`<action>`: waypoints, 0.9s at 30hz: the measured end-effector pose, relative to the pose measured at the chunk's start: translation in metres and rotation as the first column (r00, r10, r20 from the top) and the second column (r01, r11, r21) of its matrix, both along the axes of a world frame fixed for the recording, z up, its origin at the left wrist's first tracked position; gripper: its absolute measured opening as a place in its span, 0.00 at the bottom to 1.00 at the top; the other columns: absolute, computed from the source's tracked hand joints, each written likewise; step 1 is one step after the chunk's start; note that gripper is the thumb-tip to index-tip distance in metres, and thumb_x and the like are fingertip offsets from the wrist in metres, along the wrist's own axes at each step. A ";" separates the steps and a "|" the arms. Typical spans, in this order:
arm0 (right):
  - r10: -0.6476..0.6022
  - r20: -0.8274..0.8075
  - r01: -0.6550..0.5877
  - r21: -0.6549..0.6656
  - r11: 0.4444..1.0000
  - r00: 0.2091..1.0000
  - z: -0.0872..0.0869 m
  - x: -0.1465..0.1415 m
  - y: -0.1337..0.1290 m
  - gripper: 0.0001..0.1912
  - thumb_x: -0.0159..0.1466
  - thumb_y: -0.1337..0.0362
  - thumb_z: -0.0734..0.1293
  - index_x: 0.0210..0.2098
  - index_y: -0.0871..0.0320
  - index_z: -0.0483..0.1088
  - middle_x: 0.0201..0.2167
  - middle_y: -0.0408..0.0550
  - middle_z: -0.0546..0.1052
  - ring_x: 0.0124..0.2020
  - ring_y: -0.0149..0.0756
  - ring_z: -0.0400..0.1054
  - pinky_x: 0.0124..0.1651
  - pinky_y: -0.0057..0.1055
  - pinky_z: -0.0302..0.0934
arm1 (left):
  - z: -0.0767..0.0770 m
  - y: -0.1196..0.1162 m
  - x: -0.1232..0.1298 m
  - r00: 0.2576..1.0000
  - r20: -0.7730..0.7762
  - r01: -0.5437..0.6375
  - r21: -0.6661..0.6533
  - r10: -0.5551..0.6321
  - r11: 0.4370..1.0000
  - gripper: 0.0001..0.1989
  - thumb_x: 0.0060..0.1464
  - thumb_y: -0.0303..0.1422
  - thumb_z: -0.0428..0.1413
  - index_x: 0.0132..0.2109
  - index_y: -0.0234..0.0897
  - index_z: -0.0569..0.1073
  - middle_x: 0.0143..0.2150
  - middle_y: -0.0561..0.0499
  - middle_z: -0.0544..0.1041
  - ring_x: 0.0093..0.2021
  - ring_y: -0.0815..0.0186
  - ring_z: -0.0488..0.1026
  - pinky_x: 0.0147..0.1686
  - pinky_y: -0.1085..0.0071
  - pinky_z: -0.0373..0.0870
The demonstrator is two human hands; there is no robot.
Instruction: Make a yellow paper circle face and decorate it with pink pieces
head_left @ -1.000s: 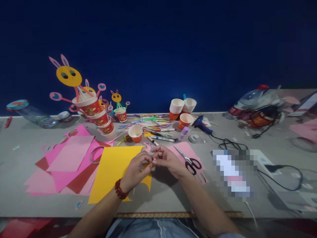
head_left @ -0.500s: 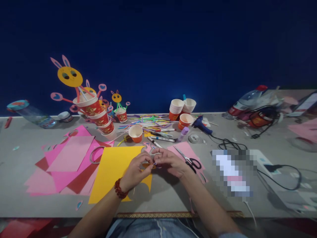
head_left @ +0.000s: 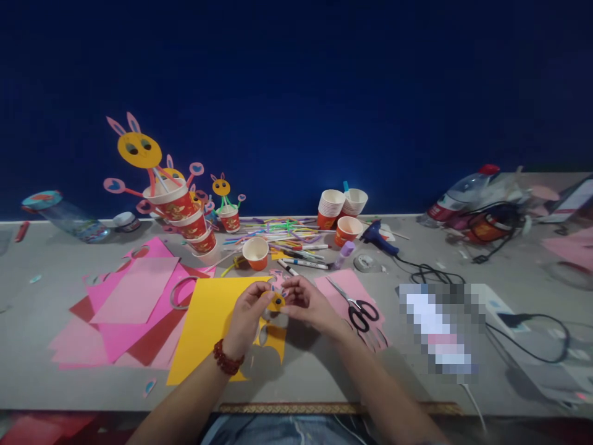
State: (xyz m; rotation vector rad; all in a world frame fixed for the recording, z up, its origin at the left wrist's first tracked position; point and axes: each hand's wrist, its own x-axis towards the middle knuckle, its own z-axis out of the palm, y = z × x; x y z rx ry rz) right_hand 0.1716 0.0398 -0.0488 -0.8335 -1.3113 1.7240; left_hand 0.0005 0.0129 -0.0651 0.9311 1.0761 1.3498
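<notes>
Between my two hands is a small yellow paper bunny face (head_left: pixel 277 301) with a dark eye and small ears at its top. My left hand (head_left: pixel 250 309), with a red bead bracelet on the wrist, pinches its left side. On its right side, the fingers of my right hand (head_left: pixel 309 304) are closed on the edge. Part of the face is hidden by the fingers. Beneath my left hand lies a yellow paper sheet (head_left: pixel 204 321) with cut-out edges. Black-handled scissors (head_left: pixel 354 306) rest on pink paper (head_left: pixel 331 284) to the right of my right hand.
Pink and red sheets (head_left: pixel 134 290) lie at left, below stacked red cups (head_left: pixel 173 201) bearing a bunny figure. Straws (head_left: pixel 287 228), markers (head_left: pixel 303 264), a glue stick (head_left: pixel 343 253) and a paper cup (head_left: pixel 256 253) stand behind. A blue glue gun (head_left: pixel 380 238) with cable lies right.
The yellow face has been lifted and turned, so its eye and ears now show between my hands. My right hand's fingers have come in to grip its right side.
</notes>
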 end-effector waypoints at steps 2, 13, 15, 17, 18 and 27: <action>-0.036 0.036 0.036 0.024 0.999 0.999 -0.005 -0.006 -0.003 0.21 0.51 0.57 0.79 0.38 0.54 0.68 0.29 0.39 0.70 0.30 0.31 0.65 0.36 0.31 0.61 | 0.000 0.000 0.001 0.999 0.021 -0.041 -0.002 0.041 0.999 0.12 0.50 0.39 0.64 0.36 0.37 0.73 0.35 0.51 0.73 0.35 0.66 0.70 0.38 0.72 0.70; -0.063 0.073 0.061 0.027 0.998 0.995 -0.012 -0.004 0.000 0.17 0.53 0.54 0.76 0.31 0.56 0.67 0.28 0.40 0.70 0.28 0.32 0.64 0.34 0.31 0.58 | 0.003 0.000 -0.001 0.990 0.140 -0.030 -0.029 0.034 0.999 0.11 0.53 0.38 0.63 0.39 0.36 0.74 0.37 0.51 0.73 0.36 0.68 0.71 0.37 0.73 0.68; -0.065 0.074 0.063 0.025 0.998 0.995 -0.011 -0.004 0.000 0.17 0.53 0.55 0.76 0.31 0.56 0.67 0.28 0.40 0.70 0.28 0.31 0.64 0.34 0.31 0.58 | 0.005 0.000 -0.001 0.989 0.133 -0.055 -0.024 0.058 0.998 0.10 0.54 0.39 0.62 0.38 0.37 0.74 0.36 0.52 0.73 0.35 0.68 0.71 0.35 0.74 0.68; -0.063 0.067 0.062 0.021 0.998 0.996 -0.010 -0.004 -0.001 0.17 0.53 0.54 0.77 0.31 0.56 0.67 0.28 0.39 0.70 0.28 0.31 0.64 0.33 0.30 0.58 | 0.006 0.001 -0.002 0.990 0.115 -0.082 -0.017 0.083 0.996 0.10 0.54 0.38 0.61 0.37 0.38 0.73 0.35 0.53 0.72 0.34 0.69 0.70 0.34 0.74 0.67; -0.064 0.063 0.063 0.019 0.998 0.996 -0.009 -0.004 -0.001 0.18 0.53 0.54 0.77 0.30 0.56 0.67 0.27 0.39 0.70 0.28 0.31 0.64 0.33 0.30 0.57 | 0.006 0.002 -0.002 0.990 0.106 -0.088 -0.009 0.089 0.996 0.09 0.55 0.39 0.61 0.36 0.38 0.72 0.34 0.53 0.72 0.34 0.69 0.69 0.34 0.74 0.67; -0.121 -0.007 0.121 -0.032 0.992 0.993 -0.004 0.005 0.005 0.18 0.51 0.55 0.78 0.30 0.56 0.68 0.27 0.39 0.70 0.28 0.32 0.65 0.34 0.29 0.59 | -0.003 0.004 -0.007 0.987 -0.155 -0.032 0.089 0.045 0.995 0.24 0.66 0.45 0.45 0.23 0.40 0.57 0.18 0.57 0.56 0.20 0.69 0.55 0.25 0.71 0.59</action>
